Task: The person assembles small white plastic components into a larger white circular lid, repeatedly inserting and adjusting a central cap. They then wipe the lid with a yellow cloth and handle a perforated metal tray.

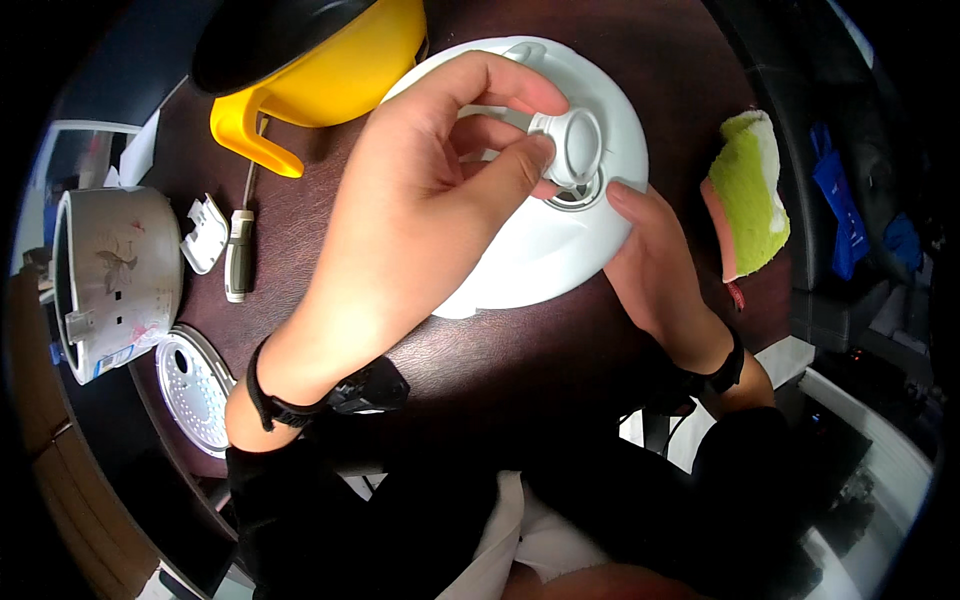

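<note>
A round white appliance lid (620, 105) lies on the dark table in front of me. My left hand (440, 170) reaches over it, pinching a small white round cap (582, 145) between thumb and fingers. The cap is tilted on its side, just above a round opening (580, 196) in the lid. I cannot tell whether the two touch. At the lid's right edge, my right hand (655, 255) grips the rim, its thumb on top near the opening. Its other fingers are mostly hidden under the rim.
A yellow pot (350, 75) with a dark inside stands at the far left. Left are a screwdriver (239, 255), a white plastic piece (206, 237), a white cylindrical housing (125, 270) and a perforated disc (195, 390). A green and orange cloth (748, 200) lies right.
</note>
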A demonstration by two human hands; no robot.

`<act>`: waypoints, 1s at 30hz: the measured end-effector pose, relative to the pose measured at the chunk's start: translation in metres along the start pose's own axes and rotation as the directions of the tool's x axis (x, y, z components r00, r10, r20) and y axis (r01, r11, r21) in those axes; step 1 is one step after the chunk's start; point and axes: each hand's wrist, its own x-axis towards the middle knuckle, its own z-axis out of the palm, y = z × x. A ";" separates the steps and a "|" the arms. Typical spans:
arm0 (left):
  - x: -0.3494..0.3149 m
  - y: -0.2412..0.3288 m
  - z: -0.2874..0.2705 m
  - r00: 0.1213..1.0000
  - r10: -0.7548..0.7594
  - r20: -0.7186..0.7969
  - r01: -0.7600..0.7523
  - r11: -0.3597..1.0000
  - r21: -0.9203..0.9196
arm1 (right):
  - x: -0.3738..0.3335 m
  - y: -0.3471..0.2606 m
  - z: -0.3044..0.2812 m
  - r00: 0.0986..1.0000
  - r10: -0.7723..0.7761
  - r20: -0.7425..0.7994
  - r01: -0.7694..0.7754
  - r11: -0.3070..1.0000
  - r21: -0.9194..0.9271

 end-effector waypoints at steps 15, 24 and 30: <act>-0.010 0.007 0.018 0.990 0.141 -0.025 -0.114 0.882 0.458 | -0.005 0.002 -0.001 0.995 -0.068 0.077 0.067 0.998 0.014; -0.008 0.013 0.013 0.968 0.206 -0.144 -0.109 0.862 0.496 | -0.006 0.004 0.000 0.989 -0.117 0.091 0.117 0.993 0.003; -0.011 0.019 0.017 0.968 0.230 -0.096 -0.110 0.738 0.666 | -0.005 0.005 -0.001 0.990 -0.117 0.085 0.118 0.993 -0.004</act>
